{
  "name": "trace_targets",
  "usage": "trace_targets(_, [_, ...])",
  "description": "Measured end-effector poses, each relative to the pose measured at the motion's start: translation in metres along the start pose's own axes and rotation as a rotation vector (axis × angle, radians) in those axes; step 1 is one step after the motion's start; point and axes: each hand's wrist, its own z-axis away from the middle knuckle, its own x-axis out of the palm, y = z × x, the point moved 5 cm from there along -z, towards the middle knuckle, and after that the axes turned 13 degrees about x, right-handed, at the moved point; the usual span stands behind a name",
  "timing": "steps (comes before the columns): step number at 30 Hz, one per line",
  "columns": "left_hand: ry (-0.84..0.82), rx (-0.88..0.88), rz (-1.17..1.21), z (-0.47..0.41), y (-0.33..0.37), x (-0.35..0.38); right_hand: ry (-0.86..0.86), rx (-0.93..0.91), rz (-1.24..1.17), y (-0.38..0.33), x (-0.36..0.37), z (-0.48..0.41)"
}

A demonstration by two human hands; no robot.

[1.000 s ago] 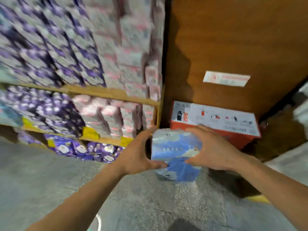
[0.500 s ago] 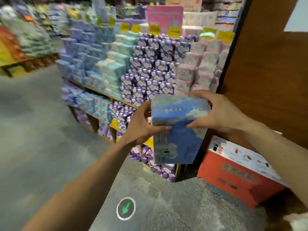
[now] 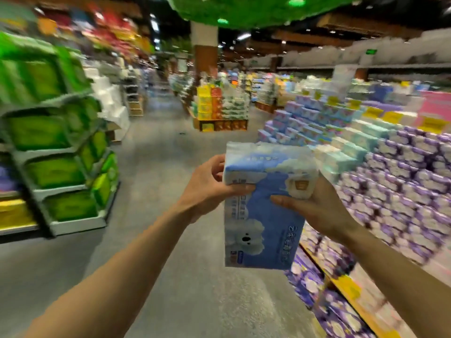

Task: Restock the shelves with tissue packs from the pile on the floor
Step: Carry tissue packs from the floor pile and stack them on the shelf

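Observation:
I hold a blue and white tissue pack [image 3: 262,223] with a koala picture upright at chest height, over the aisle floor. My left hand [image 3: 207,189] grips its upper left edge, thumb across the front. My right hand [image 3: 314,206] clasps its right side, fingers wrapped around the front. To my right runs a stepped wooden shelf [image 3: 346,286] packed with purple tissue packs [image 3: 402,181], then teal and light blue packs [image 3: 300,128] farther along. The pile on the floor is out of view.
A grey concrete aisle [image 3: 156,167] stretches ahead. On the left stands a white rack of green packages [image 3: 58,167]. A display island with yellow and orange goods [image 3: 219,108] sits farther down the aisle. The picture is blurred by motion.
My view has swung up and left, from the shelf end and the red box by the wooden wall to the open aisle. Both hands keep hold of the pack, which has risen.

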Motion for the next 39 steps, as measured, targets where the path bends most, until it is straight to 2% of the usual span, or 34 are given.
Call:
trace_targets(5, [0.164,0.015,-0.135,0.018,-0.013,-0.194,-0.078,-0.124,-0.097,-0.083,0.176,-0.083])
trace_targets(12, [0.381,-0.022,-0.309,0.038,-0.037,-0.434,-0.385,-0.188,-0.237,-0.188,0.415,-0.18])
trace_targets(27, [0.788,-0.064,-0.6,-0.002,-0.092,-0.86,-0.87,-0.52,-0.211,-0.387,0.83,-0.419])
trace_targets(35, [0.963,-0.073,-0.701,0.03,-0.128,-1.103,-1.132,-0.679,-0.201,-0.48,1.086,-0.472])
trace_targets(39, [0.968,-0.066,-0.733,0.053,-0.153,-1.247,-1.135,-0.744,-0.214,-0.526,1.229,-0.501])
